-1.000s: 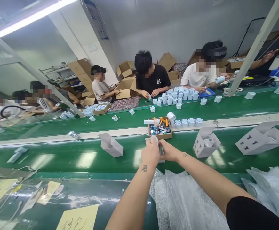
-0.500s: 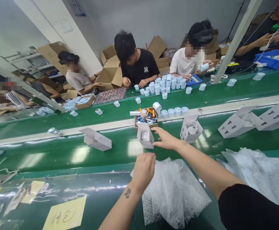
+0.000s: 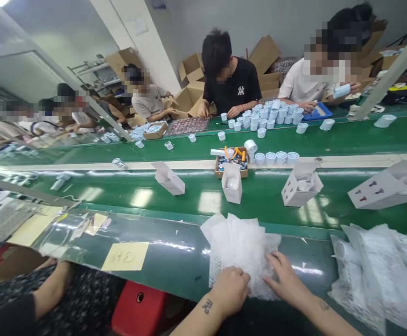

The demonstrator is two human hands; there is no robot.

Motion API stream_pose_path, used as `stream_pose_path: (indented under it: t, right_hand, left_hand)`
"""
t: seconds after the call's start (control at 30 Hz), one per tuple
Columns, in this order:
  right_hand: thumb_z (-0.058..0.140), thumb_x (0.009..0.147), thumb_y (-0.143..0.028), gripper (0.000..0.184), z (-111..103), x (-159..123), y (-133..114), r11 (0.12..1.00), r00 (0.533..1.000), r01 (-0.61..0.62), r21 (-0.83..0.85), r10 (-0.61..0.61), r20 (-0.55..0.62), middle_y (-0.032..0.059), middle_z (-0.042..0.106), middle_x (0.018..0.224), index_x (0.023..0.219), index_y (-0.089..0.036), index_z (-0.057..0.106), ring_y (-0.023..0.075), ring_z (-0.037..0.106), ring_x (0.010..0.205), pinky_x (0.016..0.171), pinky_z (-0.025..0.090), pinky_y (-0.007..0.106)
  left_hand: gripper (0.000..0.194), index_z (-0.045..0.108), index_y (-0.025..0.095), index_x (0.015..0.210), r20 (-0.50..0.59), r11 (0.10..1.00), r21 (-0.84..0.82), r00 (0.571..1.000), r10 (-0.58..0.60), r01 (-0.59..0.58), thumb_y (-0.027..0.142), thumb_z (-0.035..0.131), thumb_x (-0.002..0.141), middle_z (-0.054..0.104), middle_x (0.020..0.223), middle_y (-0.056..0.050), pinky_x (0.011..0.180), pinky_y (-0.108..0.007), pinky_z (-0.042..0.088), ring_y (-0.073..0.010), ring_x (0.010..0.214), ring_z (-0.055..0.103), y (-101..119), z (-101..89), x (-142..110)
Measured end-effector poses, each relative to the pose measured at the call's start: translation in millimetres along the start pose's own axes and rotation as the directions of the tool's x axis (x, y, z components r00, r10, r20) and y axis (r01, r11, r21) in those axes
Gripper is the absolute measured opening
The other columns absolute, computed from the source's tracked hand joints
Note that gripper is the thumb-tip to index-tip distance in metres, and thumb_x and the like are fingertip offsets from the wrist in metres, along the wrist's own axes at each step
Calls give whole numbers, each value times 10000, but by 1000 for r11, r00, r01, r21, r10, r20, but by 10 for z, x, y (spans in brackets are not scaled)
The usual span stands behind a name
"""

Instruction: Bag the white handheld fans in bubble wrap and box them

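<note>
A stack of clear bubble-wrap bags (image 3: 240, 247) lies on the near table in front of me. My left hand (image 3: 230, 288) is at the near edge of the stack, its fingers curled closed on a bag. On the right side of the stack rests my right hand (image 3: 287, 277), thumb and fingers apart, touching the plastic. Beyond the bags, an open white box (image 3: 232, 186) with a wrapped white item inside stands on the green belt, away from both hands.
More open white boxes (image 3: 301, 186) stand along the belt. Filled bubble bags (image 3: 371, 275) are heaped at right. A carton of small parts (image 3: 231, 170) and white cups (image 3: 270, 158) sit on the divider. Co-workers sit opposite; another person's arm (image 3: 54, 284) and a red stool (image 3: 138, 308) are at lower left.
Both hands have left the white box on the belt and come back to the bubble-wrap bags. The box now stands open, with an item in it. The view has shifted left.
</note>
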State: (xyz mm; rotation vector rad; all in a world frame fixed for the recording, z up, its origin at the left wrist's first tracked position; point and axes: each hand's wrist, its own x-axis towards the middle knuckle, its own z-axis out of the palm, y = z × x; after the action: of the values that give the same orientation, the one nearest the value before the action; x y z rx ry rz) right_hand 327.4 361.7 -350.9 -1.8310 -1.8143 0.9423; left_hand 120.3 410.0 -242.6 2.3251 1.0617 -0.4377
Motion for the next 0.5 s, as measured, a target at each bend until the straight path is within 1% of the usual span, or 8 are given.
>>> stream_pose_path:
  t: [0.1,0.17,0.27,0.33,0.37,0.4,0.47,0.5]
  right_hand:
    - [574,730,-161,347,15,115,-132,997,997,46,58,-42,-67,129,577,1176,1071,-202,628,302,568,1116,967,471,413]
    - [571,732,-147,262,-106,103,-144,999,991,35,37,-29,-131,78,616,1098,958,-256,647,271,610,1039,900,512,357]
    - [503,831,-229,175,-529,-86,-18,1000,959,-26,-11,22,-284,46,628,1043,930,-300,629,247,613,1008,881,515,342]
    - [424,893,-291,242,-944,-264,151,986,885,-159,-50,119,-449,116,577,1151,1067,-247,586,298,524,1150,1002,425,439]
    - [408,904,-321,319,-1161,-344,250,959,823,-274,-68,197,-533,179,523,1220,1161,-183,537,344,452,1221,1038,363,507]
    - [427,898,-355,432,-1365,-408,350,908,742,-413,-77,286,-607,240,463,1268,1252,-111,465,391,396,1256,1038,328,557]
    - [507,851,-414,657,-1682,-479,520,770,617,-631,-90,428,-660,293,422,1277,1356,-30,333,438,417,1217,969,375,570]
    - [538,826,-426,724,-1781,-488,580,721,589,-686,-96,473,-655,289,435,1259,1380,-25,299,436,470,1164,919,417,548]
  left_hand:
    - [226,624,187,976,-113,998,-18,992,-57,55,242,406,959,670,943,-70,825,-342,489,-222,919,612,65,-78,45]
    - [229,612,192,980,-171,999,1,984,40,-41,206,384,961,656,970,-62,851,-345,482,-214,944,590,129,-85,117]
    - [159,604,188,1031,-92,968,101,966,240,-231,230,515,906,638,1060,-73,875,-404,485,-258,1011,561,237,-60,302]
    - [169,625,161,1000,10,943,186,960,281,-278,260,581,869,634,1081,-102,870,-455,490,-305,1039,552,312,-53,432]
    - [164,636,148,969,43,935,217,960,278,-281,265,585,866,636,1073,-114,867,-470,490,-319,1041,552,348,-59,486]
    - [159,643,140,948,56,932,231,960,273,-279,262,574,872,640,1061,-119,867,-475,489,-323,1040,553,383,-73,528]
    - [161,647,144,943,29,939,213,963,269,-269,250,536,895,647,1049,-111,876,-470,483,-310,1033,558,444,-120,577]
    - [165,646,151,956,1,948,183,964,265,-261,248,523,903,651,1048,-103,884,-460,480,-299,1029,560,470,-151,583]
